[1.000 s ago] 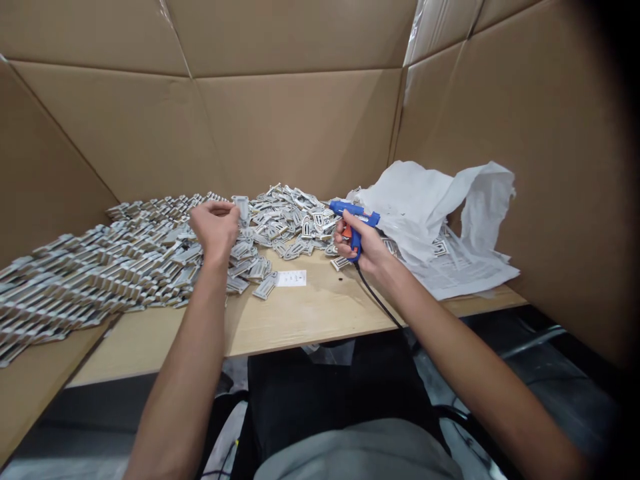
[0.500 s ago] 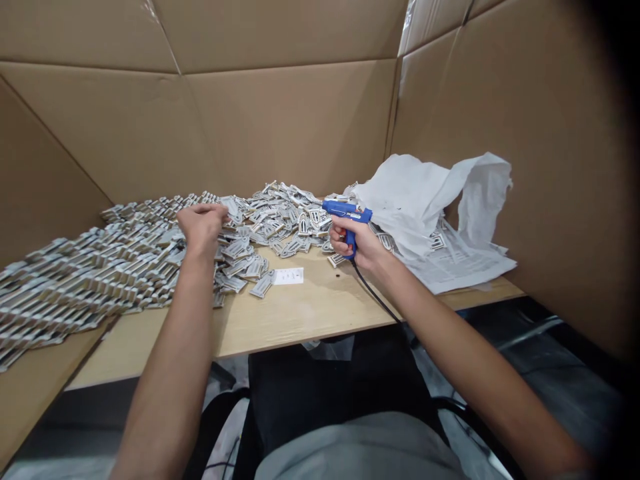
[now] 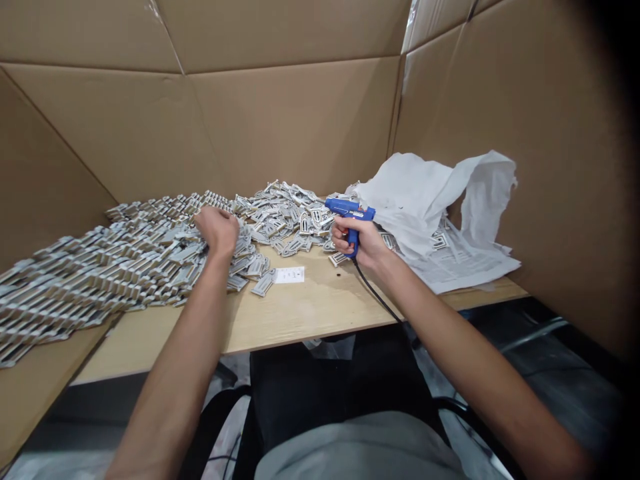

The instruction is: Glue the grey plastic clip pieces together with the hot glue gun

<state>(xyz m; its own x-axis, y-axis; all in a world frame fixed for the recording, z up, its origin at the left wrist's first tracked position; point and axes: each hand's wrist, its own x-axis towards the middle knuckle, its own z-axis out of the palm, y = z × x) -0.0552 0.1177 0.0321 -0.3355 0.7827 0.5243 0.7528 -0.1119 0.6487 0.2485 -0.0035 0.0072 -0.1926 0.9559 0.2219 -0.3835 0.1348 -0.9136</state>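
Observation:
In my right hand [image 3: 364, 241] is a blue glue gun [image 3: 350, 213], fingers wrapped round its handle and the nozzle pointing left. A black cord runs from the handle down over the table edge. My left hand [image 3: 219, 230] is over the loose pile of small grey-and-white window-shaped pieces [image 3: 286, 208]. Its fingers are curled and turned away, so whatever they grip is hidden. Left of that hand, rows of similar pieces [image 3: 100, 267] lie overlapped and stacked. A single piece [image 3: 263, 283] rests beside a white label [image 3: 290, 275].
Cardboard walls [image 3: 300, 113] enclose the back and sides of the wooden table [image 3: 300, 313]. Crumpled white wrapping [image 3: 410, 193] and printed paper sheets [image 3: 450, 267] cover the right end, with some pieces among them. My lap is just below the table edge.
My left hand has moved right and a little down, into the edge of the loose pile. The right hand and glue gun have stayed almost still.

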